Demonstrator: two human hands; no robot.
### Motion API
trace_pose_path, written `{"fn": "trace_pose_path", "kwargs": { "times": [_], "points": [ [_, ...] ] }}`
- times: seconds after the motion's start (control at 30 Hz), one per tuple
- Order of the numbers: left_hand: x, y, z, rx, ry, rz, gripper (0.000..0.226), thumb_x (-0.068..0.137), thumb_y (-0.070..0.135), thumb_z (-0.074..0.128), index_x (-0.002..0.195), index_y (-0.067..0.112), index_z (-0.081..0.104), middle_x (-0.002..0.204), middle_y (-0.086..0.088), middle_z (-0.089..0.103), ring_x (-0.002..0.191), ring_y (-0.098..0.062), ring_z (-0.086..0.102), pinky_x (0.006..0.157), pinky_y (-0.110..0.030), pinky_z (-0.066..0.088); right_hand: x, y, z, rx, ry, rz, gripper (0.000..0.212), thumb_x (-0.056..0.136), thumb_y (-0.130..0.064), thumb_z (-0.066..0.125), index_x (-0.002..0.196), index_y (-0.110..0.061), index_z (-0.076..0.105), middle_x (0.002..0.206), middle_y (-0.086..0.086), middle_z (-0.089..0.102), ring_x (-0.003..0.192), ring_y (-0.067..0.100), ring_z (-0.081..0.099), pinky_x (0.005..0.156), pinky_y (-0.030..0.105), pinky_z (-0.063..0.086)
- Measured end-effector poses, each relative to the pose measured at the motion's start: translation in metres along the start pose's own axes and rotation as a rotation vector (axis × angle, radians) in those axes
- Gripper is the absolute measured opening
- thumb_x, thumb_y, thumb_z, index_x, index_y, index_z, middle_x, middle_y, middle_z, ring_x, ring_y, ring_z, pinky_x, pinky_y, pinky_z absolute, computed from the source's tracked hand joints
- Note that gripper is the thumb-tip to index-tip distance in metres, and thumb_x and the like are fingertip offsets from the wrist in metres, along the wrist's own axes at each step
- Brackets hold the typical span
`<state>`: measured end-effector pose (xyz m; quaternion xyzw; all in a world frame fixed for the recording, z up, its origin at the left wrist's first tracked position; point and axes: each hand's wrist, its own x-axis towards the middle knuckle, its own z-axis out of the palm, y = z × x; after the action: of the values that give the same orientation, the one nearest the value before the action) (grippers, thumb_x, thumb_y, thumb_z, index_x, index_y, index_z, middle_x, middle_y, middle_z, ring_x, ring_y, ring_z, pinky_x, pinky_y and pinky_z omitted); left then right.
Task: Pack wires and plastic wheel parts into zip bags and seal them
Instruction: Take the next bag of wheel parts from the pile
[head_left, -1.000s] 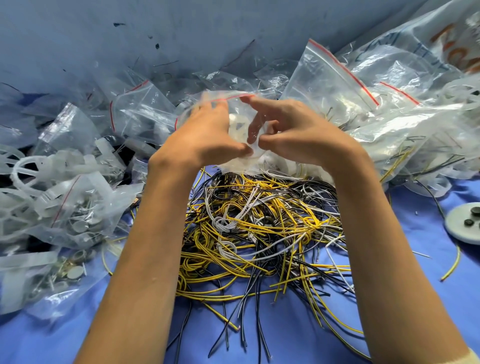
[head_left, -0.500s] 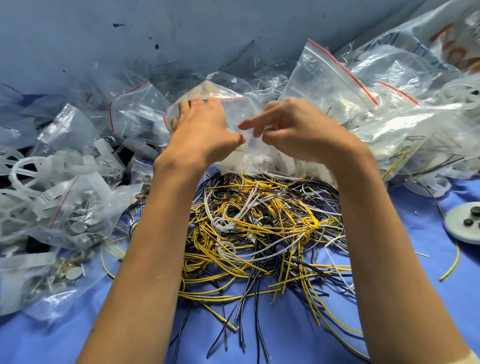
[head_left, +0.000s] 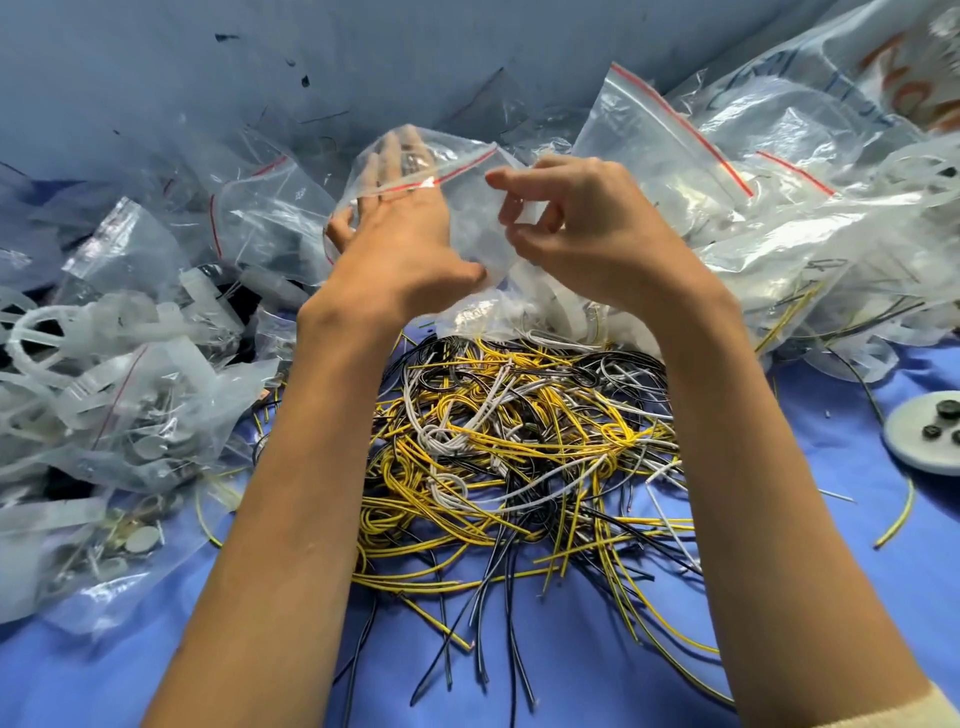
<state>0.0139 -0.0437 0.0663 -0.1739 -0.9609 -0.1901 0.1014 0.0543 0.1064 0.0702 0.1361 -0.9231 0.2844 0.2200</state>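
Observation:
A clear zip bag (head_left: 470, 218) with a red seal line is held up above the wire pile. My left hand (head_left: 400, 244) has its fingers pushed inside the bag's mouth, seen through the plastic. My right hand (head_left: 576, 234) pinches the bag's right side between thumb and fingers. Below them a tangled heap of yellow, black and white wires (head_left: 519, 457) lies on the blue table. White plastic wheel parts (head_left: 78, 332) lie at the left among other bags.
Filled zip bags (head_left: 130, 431) with small metal parts crowd the left. More clear bags (head_left: 675, 156) are heaped at the back right. A grey disc (head_left: 919, 441) with black pieces lies at the right edge. A blue wall stands behind.
My left hand has slid its fingers into the bag's mouth and lifted it. My right hand has shifted to pinch the bag's side.

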Motion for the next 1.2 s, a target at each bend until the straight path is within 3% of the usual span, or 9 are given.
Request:
{"fn": "trace_pose_path", "kwargs": {
  "times": [0.07,0.23,0.37,0.5,0.63,0.77,0.93,1.07,1.2],
  "points": [
    [-0.001,-0.004,-0.001,0.019,-0.105,0.003,0.102,0.063,0.058,0.065,0.148,0.021,0.023,0.149,-0.009,0.036,0.136,-0.027,0.033,0.11,-0.041,0.03,-0.001,0.001,0.002,-0.039,-0.06,-0.002,0.047,0.087,-0.008,0.061,0.133,-0.012,0.054,0.105,-0.002,0.063,0.072,0.001,0.048,0.074,0.011,0.038],
    [-0.001,0.001,0.0,0.04,0.097,-0.053,0.119,0.07,0.046,0.074,0.15,0.014,-0.008,0.158,-0.013,-0.013,0.146,-0.025,-0.011,0.115,-0.047,0.002,0.0,-0.002,0.005,-0.009,-0.047,-0.027,0.063,0.087,-0.003,0.06,0.144,-0.016,0.038,0.105,-0.001,0.061,0.071,0.011,0.053,0.077,0.019,0.044],
    [-0.002,0.002,0.002,0.095,0.117,-0.058,0.12,0.07,0.048,0.075,0.151,0.013,-0.006,0.157,-0.015,-0.017,0.145,-0.026,-0.016,0.114,-0.048,0.0,-0.001,0.006,0.001,0.031,-0.087,0.006,0.055,0.086,-0.01,0.066,0.137,-0.023,0.05,0.098,-0.011,0.058,0.068,-0.009,0.049,0.071,0.01,0.04],
    [-0.004,-0.007,-0.001,0.109,-0.197,0.057,0.076,0.073,0.057,0.069,0.139,0.031,0.042,0.147,-0.008,0.039,0.126,-0.019,0.041,0.103,-0.034,0.031,-0.008,0.011,-0.007,-0.079,-0.497,0.083,0.027,0.083,-0.024,0.071,0.107,-0.036,0.069,0.086,-0.024,0.061,0.072,-0.014,0.052,0.064,0.015,0.039],
    [-0.009,-0.009,-0.002,0.146,-0.52,0.12,0.077,0.082,0.058,0.057,0.148,0.034,0.024,0.153,0.006,0.03,0.137,-0.015,0.033,0.103,-0.024,0.027,-0.012,0.012,-0.003,-0.16,-0.718,0.155,0.02,0.078,-0.032,0.074,0.093,-0.044,0.071,0.069,-0.032,0.059,0.073,-0.01,0.053,0.061,0.021,0.036],
    [-0.006,-0.004,-0.001,0.155,-0.398,0.104,0.068,0.082,0.057,0.058,0.139,0.022,0.043,0.14,-0.003,0.05,0.124,-0.021,0.048,0.09,-0.025,0.034,-0.01,0.009,0.003,-0.132,-0.728,0.123,0.011,0.075,-0.033,0.076,0.081,-0.042,0.073,0.072,-0.031,0.065,0.072,-0.009,0.055,0.063,0.021,0.038],
    [-0.002,-0.005,0.002,0.113,-0.169,0.094,0.028,0.089,0.04,0.053,0.081,0.013,0.058,0.086,-0.009,0.062,0.08,-0.026,0.049,0.064,-0.029,0.034,-0.01,0.005,0.007,-0.049,-0.878,0.113,0.012,0.075,-0.03,0.076,0.074,-0.041,0.073,0.099,-0.02,0.071,0.096,-0.003,0.062,0.09,0.025,0.046],
    [0.007,-0.008,0.0,0.064,0.065,-0.039,0.034,0.088,0.045,0.051,0.086,0.012,0.059,0.101,-0.013,0.064,0.094,-0.029,0.053,0.077,-0.032,0.035,-0.009,0.003,0.02,-0.082,-0.909,0.129,0.016,0.075,-0.029,0.076,0.088,-0.037,0.073,0.08,-0.03,0.066,0.082,-0.006,0.06,0.077,0.024,0.045],
    [0.005,-0.009,-0.004,-0.014,-0.035,-0.066,0.043,0.089,0.049,0.051,0.114,0.015,0.06,0.123,-0.012,0.06,0.116,-0.028,0.051,0.09,-0.031,0.037,-0.007,0.004,0.035,-0.186,-0.924,0.135,0.028,0.075,-0.029,0.078,0.099,-0.04,0.071,0.071,-0.028,0.053,0.067,-0.009,0.05,0.06,0.018,0.035]
  ]
}}
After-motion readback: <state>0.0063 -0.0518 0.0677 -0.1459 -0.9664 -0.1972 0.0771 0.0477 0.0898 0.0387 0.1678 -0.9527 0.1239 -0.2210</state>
